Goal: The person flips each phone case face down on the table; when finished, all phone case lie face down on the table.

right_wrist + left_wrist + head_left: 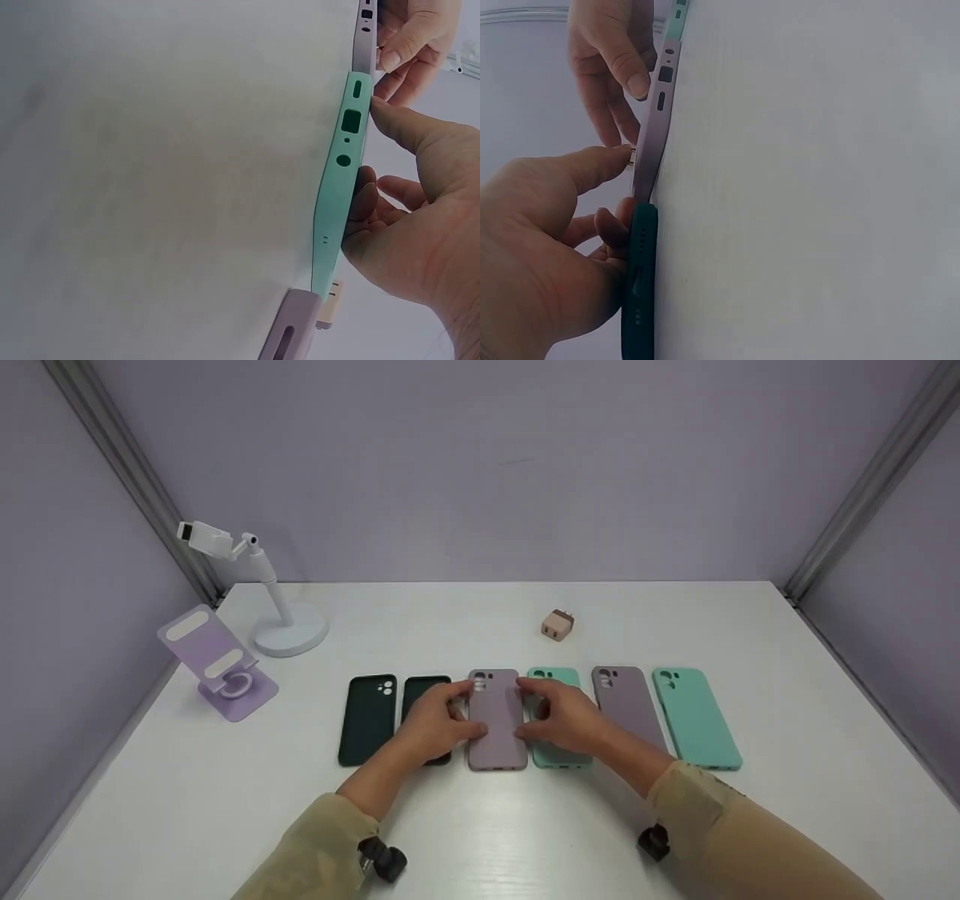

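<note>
A mauve phone case [498,716] lies on the white table, back up, between both hands. My left hand [436,720] touches its left side, index finger near the top corner and thumb lower down. At its right side is my right hand [566,716], with index fingertip at the upper edge and thumb below. A mint phone case [562,756] lies partly hidden under the right hand; its port edge shows in the right wrist view. Beneath the left hand, a dark green phone case [424,684] is partly covered. Neither hand's fingers wrap around a case.
Another dark green case [367,720] lies at the row's left end. To the right are a second mauve case [628,701] and a second mint case [697,720]. Behind stand a pink charger plug [557,625], a purple phone stand [214,660] and a white stand [291,630].
</note>
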A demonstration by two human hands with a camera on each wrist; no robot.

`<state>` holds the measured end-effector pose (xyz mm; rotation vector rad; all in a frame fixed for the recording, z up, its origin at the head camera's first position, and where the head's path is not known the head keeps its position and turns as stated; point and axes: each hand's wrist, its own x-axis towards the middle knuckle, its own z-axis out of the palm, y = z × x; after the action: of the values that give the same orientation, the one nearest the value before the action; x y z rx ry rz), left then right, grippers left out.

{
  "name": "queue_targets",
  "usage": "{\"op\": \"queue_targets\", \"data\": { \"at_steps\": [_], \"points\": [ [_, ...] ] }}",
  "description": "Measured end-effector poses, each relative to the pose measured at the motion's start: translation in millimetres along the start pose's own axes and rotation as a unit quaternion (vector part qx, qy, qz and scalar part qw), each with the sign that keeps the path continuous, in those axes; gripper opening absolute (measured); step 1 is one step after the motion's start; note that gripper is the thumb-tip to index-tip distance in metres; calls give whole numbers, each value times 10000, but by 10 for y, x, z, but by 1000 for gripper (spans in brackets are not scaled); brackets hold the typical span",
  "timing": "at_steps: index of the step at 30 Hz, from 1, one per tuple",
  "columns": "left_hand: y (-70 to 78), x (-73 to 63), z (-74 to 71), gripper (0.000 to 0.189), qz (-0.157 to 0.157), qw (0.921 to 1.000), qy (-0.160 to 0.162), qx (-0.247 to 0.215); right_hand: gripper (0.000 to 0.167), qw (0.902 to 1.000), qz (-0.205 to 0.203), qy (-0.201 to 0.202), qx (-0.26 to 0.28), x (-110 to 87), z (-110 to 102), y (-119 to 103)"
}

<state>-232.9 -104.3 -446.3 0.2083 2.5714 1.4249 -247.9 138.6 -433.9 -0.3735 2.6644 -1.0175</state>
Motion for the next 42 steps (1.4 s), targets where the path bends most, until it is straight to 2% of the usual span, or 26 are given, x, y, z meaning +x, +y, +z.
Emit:
{"op": "queue_targets", "data": {
  "at_steps": [5, 8, 13, 20, 27, 33, 42],
  "points": [
    [43, -2, -67, 64, -247, 9980, 191, -557, 72, 9977, -65, 277, 621, 32, -27, 0],
    [61, -21, -145, 57, -277, 9956, 378, -815, 68, 9941, -80, 426, 991, 38, -52, 7],
    [58, -84, -347, 54, -182, 9947, 646, -783, 65, 9902, -110, 419, 1327, 31, -89, -18],
    [-73, -125, -605, 52, -184, 9955, 848, -383, 60, 9888, -331, 463, 1376, 32, -37, -144],
    [-225, -132, -726, 53, -113, 9969, 767, -145, 58, 9879, -263, 368, 1484, 93, 119, -359],
    [-323, -105, -749, 53, -86, 9978, 655, -85, 58, 9894, -359, 204, 1389, 180, 246, -519],
    [-452, -71, -768, 54, -84, 9991, 424, 23, 57, 9922, -435, 85, 1164, 342, 391, -616]
  ]
}}
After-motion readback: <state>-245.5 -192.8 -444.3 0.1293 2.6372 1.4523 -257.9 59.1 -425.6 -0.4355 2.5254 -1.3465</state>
